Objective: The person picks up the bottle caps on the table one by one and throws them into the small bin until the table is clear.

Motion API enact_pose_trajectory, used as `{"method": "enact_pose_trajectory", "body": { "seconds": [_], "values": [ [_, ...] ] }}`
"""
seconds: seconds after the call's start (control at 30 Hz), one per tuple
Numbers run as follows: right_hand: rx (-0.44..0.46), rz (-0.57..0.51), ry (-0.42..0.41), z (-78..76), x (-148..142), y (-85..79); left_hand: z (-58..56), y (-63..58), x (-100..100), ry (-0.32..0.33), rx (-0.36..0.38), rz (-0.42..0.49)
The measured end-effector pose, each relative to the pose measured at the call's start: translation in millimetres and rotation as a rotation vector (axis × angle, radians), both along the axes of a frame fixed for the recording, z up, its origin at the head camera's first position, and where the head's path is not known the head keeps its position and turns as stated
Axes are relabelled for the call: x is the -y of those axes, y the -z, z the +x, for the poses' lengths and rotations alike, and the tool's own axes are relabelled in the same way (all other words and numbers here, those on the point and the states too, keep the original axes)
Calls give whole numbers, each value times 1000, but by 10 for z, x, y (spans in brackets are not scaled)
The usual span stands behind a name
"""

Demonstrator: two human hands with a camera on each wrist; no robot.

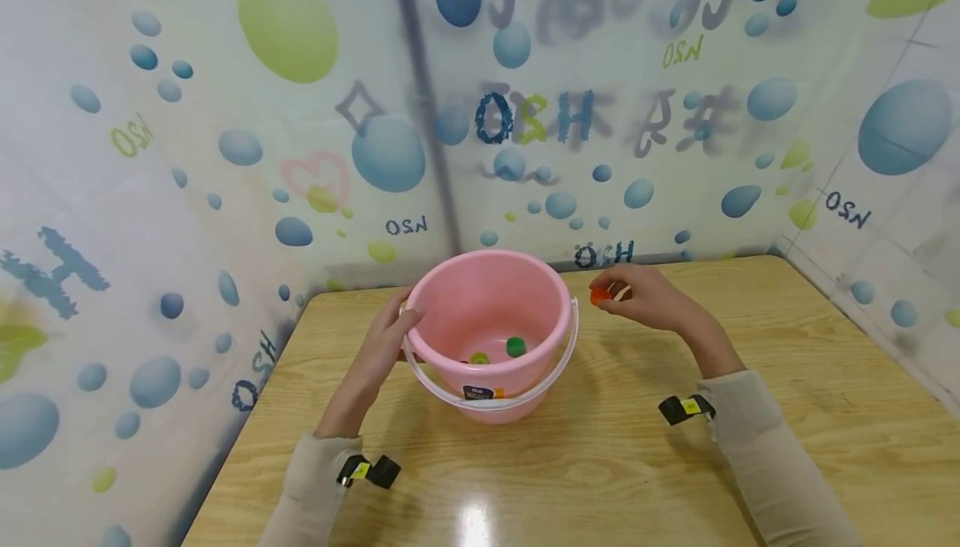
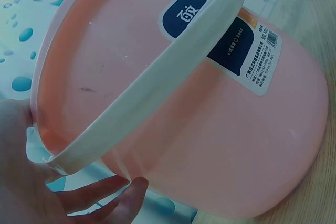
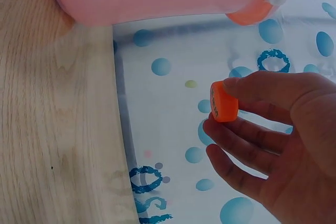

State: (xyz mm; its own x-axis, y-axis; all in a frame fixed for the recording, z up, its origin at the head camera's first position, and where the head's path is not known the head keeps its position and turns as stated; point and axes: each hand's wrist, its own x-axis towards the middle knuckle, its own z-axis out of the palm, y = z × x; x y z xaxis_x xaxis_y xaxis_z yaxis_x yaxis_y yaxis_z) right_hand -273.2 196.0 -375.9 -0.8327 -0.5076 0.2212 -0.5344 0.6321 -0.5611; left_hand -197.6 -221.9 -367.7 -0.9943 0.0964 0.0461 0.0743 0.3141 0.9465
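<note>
A pink bucket (image 1: 487,297) stands upright on the wooden table, its white handle (image 1: 517,401) hanging down across the front. My left hand (image 1: 386,334) holds the bucket's left rim, thumb over the edge and fingers against the outside. Off to the bucket's right, my right hand (image 1: 652,297) pinches a small orange bottle cap (image 3: 224,102) between thumb and fingers, raised above the table. On the bucket's floor lie a green cap (image 1: 515,348) and a yellow-green cap (image 1: 479,358). A dark reddish bit beside them is mostly hidden by the front rim.
The wood-grain table (image 1: 600,472) runs back to a white curtain (image 1: 525,172) with blue and green dots, which also hangs along the left. A label (image 2: 257,51) is stuck on the bucket's front. Both wrists carry small black cameras.
</note>
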Motion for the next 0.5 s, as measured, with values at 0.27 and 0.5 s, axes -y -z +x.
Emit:
{"method": "enact_pose_trajectory", "body": {
  "seconds": [0.27, 0.5],
  "values": [
    [-32, 1, -1, 44, 14, -70, 5, -3, 2, -7, 2, -7],
    [-67, 4, -3, 87, 10, -127, 6, -9, -4, 0, -9, 4]
  ]
}}
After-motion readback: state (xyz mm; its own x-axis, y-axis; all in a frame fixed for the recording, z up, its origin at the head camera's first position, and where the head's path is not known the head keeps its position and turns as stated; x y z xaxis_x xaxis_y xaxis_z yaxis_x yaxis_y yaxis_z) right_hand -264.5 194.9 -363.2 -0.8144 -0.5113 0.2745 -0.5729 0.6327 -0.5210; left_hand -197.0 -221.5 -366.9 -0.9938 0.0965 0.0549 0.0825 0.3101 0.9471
